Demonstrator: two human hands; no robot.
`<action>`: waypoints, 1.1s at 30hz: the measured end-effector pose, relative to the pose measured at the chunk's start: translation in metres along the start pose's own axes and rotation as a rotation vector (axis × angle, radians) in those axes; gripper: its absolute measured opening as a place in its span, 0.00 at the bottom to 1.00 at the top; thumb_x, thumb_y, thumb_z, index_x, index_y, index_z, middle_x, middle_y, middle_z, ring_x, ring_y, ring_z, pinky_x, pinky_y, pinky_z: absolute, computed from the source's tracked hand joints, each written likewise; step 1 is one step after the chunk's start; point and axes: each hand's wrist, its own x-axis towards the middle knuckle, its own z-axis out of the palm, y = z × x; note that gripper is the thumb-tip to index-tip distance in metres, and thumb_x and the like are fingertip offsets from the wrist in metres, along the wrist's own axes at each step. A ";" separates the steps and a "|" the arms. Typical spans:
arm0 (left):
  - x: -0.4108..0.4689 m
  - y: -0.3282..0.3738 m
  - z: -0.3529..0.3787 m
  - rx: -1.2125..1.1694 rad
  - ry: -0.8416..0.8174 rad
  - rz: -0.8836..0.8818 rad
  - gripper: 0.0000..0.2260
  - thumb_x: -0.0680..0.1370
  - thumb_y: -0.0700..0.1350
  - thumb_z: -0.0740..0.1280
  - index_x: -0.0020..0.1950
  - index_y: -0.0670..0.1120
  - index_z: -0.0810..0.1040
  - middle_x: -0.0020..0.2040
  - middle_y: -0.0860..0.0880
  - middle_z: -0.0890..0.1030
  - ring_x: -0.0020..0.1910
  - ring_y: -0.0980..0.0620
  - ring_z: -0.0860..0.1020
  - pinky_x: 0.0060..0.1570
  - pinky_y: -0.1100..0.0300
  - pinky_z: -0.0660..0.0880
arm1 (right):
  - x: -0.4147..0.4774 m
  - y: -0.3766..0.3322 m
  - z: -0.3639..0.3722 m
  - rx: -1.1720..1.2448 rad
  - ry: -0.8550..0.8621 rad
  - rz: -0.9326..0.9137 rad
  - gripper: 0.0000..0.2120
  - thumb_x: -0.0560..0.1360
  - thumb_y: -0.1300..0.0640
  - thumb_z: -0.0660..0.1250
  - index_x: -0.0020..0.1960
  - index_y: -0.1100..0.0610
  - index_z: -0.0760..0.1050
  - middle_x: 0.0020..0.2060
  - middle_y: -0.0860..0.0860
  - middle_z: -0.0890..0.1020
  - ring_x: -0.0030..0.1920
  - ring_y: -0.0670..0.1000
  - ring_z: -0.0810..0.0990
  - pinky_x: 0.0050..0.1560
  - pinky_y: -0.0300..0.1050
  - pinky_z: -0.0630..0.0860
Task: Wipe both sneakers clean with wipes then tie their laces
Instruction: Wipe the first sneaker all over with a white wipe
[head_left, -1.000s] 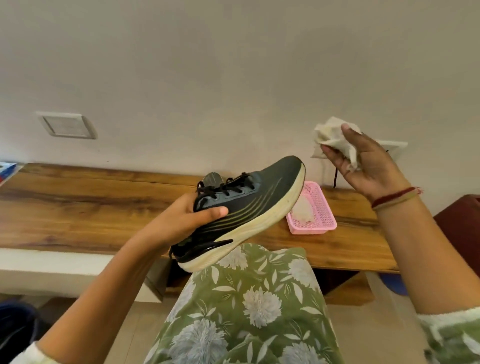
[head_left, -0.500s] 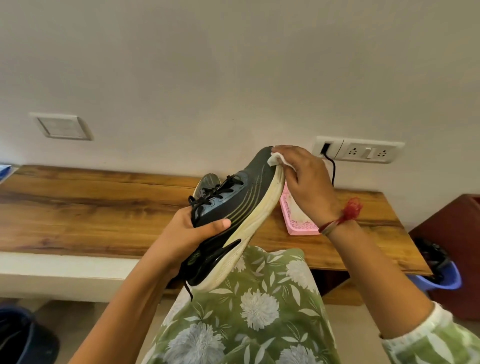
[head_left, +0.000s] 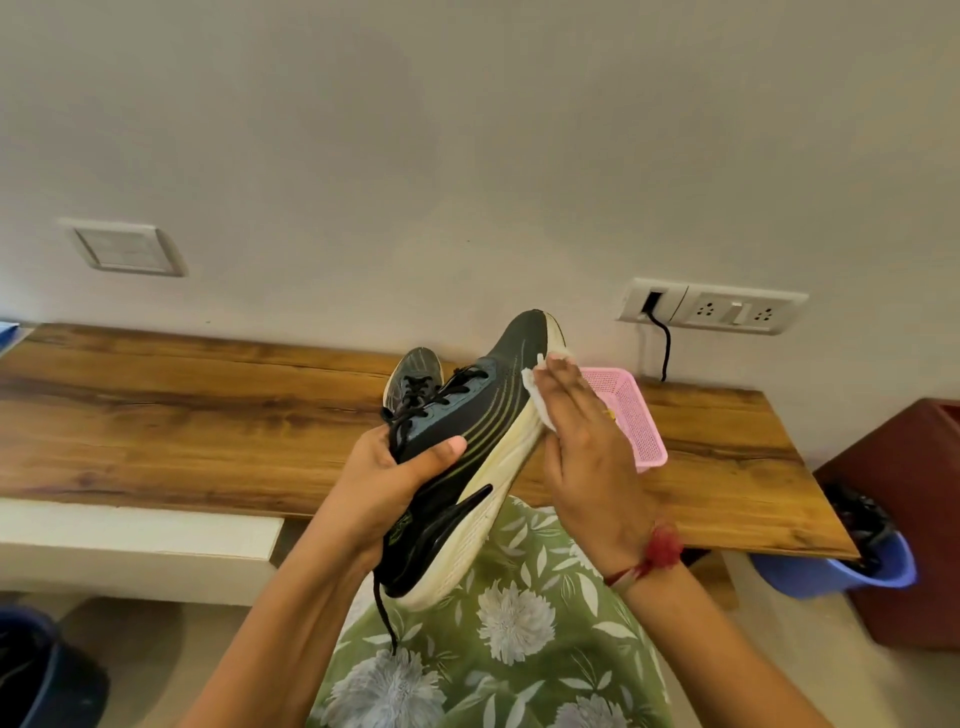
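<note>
The table (head_left: 182, 415) runs nine to three o'clock before you; the sneaker (head_left: 467, 431) hangs over your lap (head_left: 509, 629), toe aimed at one o'clock, with the second sneaker (head_left: 418, 364) on the table at its eleven and the pink basket (head_left: 639, 415) at its three. Your left hand (head_left: 384, 488) is clamped round the collar; your right hand (head_left: 587, 467) lies flat, fingers (head_left: 560, 387) straight, pressing the wipe (head_left: 532, 387) on the cream midsole (head_left: 498, 467) near the toe. Stroke heelward with firm, even pressure, bracing with the left.
</note>
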 end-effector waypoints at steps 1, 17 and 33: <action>0.000 -0.001 0.000 -0.001 0.004 -0.006 0.09 0.72 0.37 0.71 0.52 0.43 0.79 0.41 0.48 0.86 0.39 0.52 0.84 0.35 0.65 0.78 | -0.006 -0.001 0.003 -0.031 0.001 0.003 0.23 0.76 0.59 0.51 0.67 0.64 0.71 0.65 0.60 0.75 0.67 0.57 0.71 0.66 0.56 0.61; 0.000 -0.003 -0.004 0.002 0.031 -0.058 0.11 0.73 0.39 0.71 0.55 0.42 0.79 0.44 0.46 0.86 0.41 0.50 0.84 0.36 0.64 0.78 | 0.078 0.024 -0.029 0.571 0.000 0.146 0.13 0.79 0.58 0.57 0.58 0.56 0.78 0.54 0.49 0.81 0.56 0.46 0.78 0.58 0.43 0.75; 0.001 -0.003 0.010 -0.151 0.086 -0.158 0.11 0.74 0.40 0.71 0.55 0.39 0.79 0.41 0.43 0.85 0.36 0.49 0.84 0.31 0.62 0.78 | 0.012 0.010 0.003 0.053 -0.226 -0.037 0.24 0.80 0.53 0.51 0.74 0.60 0.62 0.73 0.53 0.63 0.75 0.49 0.55 0.69 0.27 0.43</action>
